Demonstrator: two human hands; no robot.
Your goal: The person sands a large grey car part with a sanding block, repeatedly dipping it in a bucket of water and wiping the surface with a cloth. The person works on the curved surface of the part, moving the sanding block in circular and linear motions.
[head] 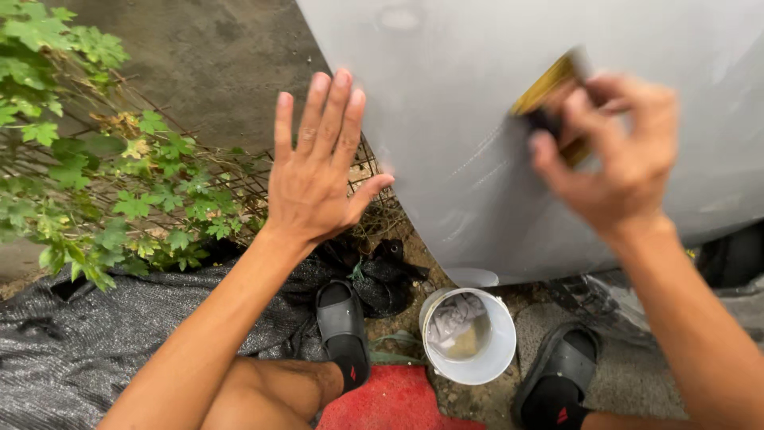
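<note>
My left hand [314, 163] is flat and open, fingers pointing up, its palm against the left edge of a large smooth grey curved panel [454, 135]. My right hand [617, 155] presses a yellow-and-dark scrubbing pad [549, 87] against the same panel, higher and to the right. The pad and hand are blurred. My fingers cover most of the pad.
A white bucket [501, 350] with murky water and a grey cloth [452, 314] stands on the ground below the panel, between my feet in black slippers [344, 326]. A red mat [390, 402] lies at the bottom. Leafy green plant [95, 159] and wire fence at left, black mesh sheet [87, 334] below.
</note>
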